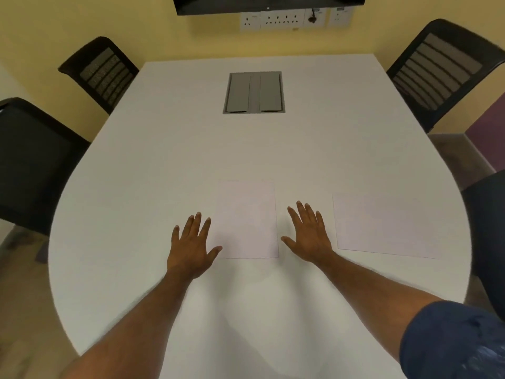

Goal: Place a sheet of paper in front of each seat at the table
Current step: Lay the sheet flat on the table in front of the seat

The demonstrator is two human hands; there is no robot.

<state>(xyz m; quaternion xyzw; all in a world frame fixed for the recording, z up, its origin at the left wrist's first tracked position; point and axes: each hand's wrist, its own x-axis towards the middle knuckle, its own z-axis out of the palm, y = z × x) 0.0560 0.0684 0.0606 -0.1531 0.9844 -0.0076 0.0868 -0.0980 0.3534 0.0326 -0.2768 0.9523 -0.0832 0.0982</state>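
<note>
A white sheet of paper (247, 218) lies flat on the white table (246, 149) straight ahead of me. A second white sheet (382, 225) lies to its right, slightly skewed, near the right-hand chair. My left hand (192, 244) is spread flat, fingers straight, just left of the middle sheet, its thumb at the sheet's lower left corner. My right hand (308, 233) is spread flat just right of that sheet, between the two papers. Neither hand holds anything.
Black mesh chairs stand around the table: two on the left (101, 69) (30, 160), one at the far right (442, 69), one at the near right (489, 228). A grey cable hatch (254, 92) is set into the tabletop. Wall sockets (284, 19) sit under a dark screen.
</note>
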